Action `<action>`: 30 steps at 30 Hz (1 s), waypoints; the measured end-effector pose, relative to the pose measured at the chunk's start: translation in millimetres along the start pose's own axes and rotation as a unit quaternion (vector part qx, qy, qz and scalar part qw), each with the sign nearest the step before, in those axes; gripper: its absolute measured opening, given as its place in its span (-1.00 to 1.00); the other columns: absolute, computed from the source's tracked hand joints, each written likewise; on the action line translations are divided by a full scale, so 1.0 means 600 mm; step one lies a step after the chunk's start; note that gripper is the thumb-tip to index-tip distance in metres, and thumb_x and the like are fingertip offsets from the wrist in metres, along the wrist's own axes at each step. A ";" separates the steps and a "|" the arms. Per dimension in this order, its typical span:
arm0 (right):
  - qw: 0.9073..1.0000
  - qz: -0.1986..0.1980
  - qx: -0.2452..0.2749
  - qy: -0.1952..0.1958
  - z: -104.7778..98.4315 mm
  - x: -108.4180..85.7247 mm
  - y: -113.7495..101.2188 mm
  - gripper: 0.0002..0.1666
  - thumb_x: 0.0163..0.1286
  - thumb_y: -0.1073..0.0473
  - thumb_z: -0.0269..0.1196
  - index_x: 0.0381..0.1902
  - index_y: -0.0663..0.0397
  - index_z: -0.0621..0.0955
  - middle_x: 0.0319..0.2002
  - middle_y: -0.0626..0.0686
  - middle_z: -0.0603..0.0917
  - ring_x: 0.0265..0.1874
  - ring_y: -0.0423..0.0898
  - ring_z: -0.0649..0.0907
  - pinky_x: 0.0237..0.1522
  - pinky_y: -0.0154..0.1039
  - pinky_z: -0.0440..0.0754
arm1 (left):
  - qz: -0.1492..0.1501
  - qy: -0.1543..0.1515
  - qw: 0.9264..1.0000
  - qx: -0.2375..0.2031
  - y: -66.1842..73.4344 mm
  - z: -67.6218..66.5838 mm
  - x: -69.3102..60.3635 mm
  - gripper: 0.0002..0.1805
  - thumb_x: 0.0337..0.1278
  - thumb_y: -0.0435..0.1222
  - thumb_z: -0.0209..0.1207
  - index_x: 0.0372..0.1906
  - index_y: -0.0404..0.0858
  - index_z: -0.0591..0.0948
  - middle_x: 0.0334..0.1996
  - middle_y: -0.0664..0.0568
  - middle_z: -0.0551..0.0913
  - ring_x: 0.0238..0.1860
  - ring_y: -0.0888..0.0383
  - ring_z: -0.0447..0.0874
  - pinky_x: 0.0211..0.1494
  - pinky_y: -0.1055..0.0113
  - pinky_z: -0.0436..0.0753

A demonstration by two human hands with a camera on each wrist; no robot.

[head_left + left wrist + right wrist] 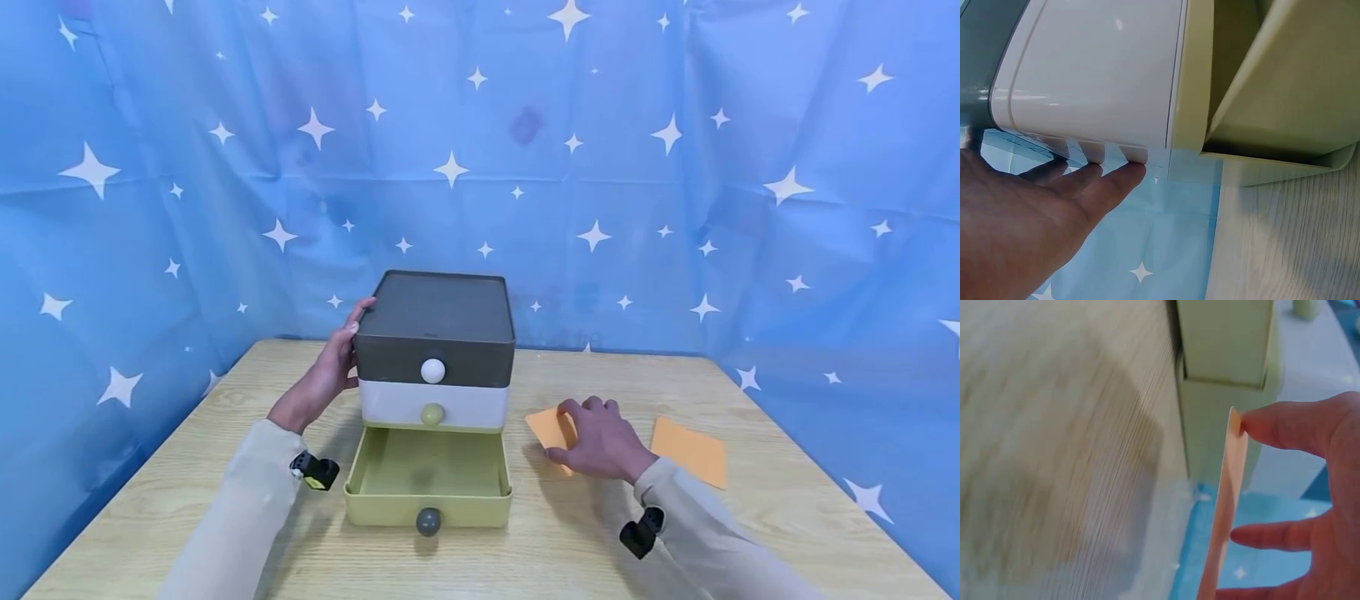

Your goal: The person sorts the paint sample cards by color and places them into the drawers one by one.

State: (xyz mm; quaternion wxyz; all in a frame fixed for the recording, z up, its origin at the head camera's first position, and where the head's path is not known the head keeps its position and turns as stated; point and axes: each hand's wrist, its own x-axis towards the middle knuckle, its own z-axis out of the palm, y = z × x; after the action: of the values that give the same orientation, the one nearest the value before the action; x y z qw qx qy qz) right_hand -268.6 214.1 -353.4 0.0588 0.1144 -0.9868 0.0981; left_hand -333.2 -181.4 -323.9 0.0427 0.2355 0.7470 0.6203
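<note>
A small drawer unit (435, 333) stands in the middle of the table, with a dark grey top tier, a white middle tier and a green bottom drawer (429, 510) pulled out. Nothing lies inside that drawer. My left hand (324, 375) rests on the unit's left side; in the left wrist view its straight fingertips (1132, 172) touch the white wall. To the right of the unit, my right hand (603, 437) pinches an orange sheet of paper (551, 429) between thumb and fingers, tilted up off the table. The right wrist view shows this sheet (1225, 500) nearly edge-on.
A second orange sheet (690, 450) lies flat on the wooden table (315, 533), right of my right hand. A blue curtain with white stars (525, 167) hangs behind the table and along both sides. The open drawer juts toward me.
</note>
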 end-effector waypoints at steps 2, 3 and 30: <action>1.000 -0.016 0.002 0.005 -0.003 -0.006 -0.008 -0.28 0.10 -0.21 0.42 0.13 0.06 0.58 0.04 0.29 0.59 -0.08 0.20 0.52 -0.21 0.08 0.58 | 0.000 0.002 1.000 0.000 0.002 -0.002 -0.001 -0.39 0.45 0.23 -0.61 0.55 0.48 -0.23 0.65 -0.02 -0.30 0.59 -0.35 -0.11 0.36 -0.46 0.23; 1.000 -0.022 0.003 0.008 -0.004 -0.008 -0.012 -0.28 0.10 -0.21 0.43 0.13 0.05 0.58 0.04 0.29 0.60 -0.07 0.20 0.52 -0.21 0.07 0.58 | 0.001 0.003 1.000 0.000 0.003 -0.002 -0.001 -0.39 0.45 0.23 -0.61 0.55 0.48 -0.23 0.65 -0.02 -0.31 0.59 -0.35 -0.12 0.36 -0.47 0.23; 0.982 -0.159 0.082 -0.056 -0.046 -0.054 -0.072 -0.27 0.02 -0.15 0.47 0.16 -0.05 0.58 0.09 0.04 0.64 -0.09 -0.06 0.47 -0.25 -0.24 0.42 | -0.005 0.004 1.000 -0.003 0.001 -0.002 -0.001 -0.40 0.46 0.22 -0.61 0.55 0.49 -0.22 0.65 0.01 -0.32 0.60 -0.33 -0.11 0.36 -0.44 0.24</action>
State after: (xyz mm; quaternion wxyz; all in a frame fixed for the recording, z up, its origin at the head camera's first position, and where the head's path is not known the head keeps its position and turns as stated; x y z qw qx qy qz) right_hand -224.2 185.4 -323.3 0.0087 0.2794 -0.9464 0.1616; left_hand -332.8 -182.8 -323.3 0.0435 0.2296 0.7462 0.6234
